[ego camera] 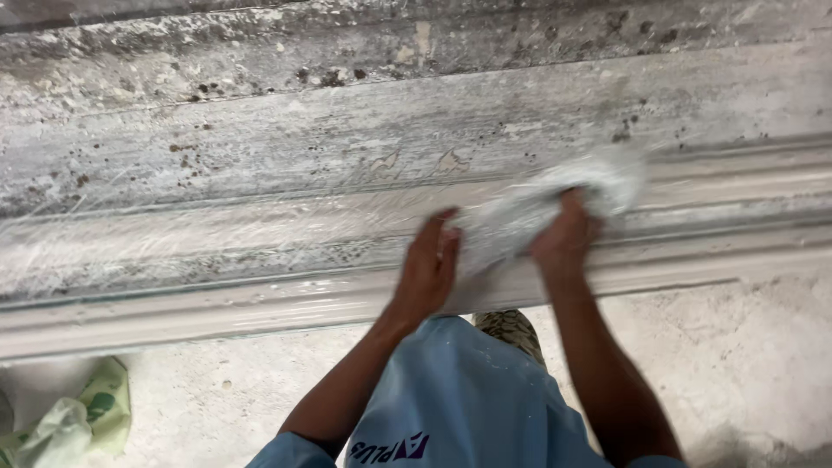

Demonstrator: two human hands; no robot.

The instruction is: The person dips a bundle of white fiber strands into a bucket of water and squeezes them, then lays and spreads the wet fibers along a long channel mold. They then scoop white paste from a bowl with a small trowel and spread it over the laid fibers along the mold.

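A long pale moulded strip (260,303) with ridges runs left to right across a worn grey bench (347,130). Both hands hold a crumpled white sheet (537,208), blurred by motion, against that strip. My left hand (429,264) grips the sheet's left end with its fingers curled over it. Pressing down on the bunched right part of the sheet is my right hand (568,234). Fibrous white strands (173,234) lie spread over the strip to the left of the hands.
The bench top is stained with dark specks and dried white residue. Below it is a dusty pale floor (737,347). A crumpled green and white bag (74,420) lies on the floor at the lower left. My blue shirt fills the bottom middle.
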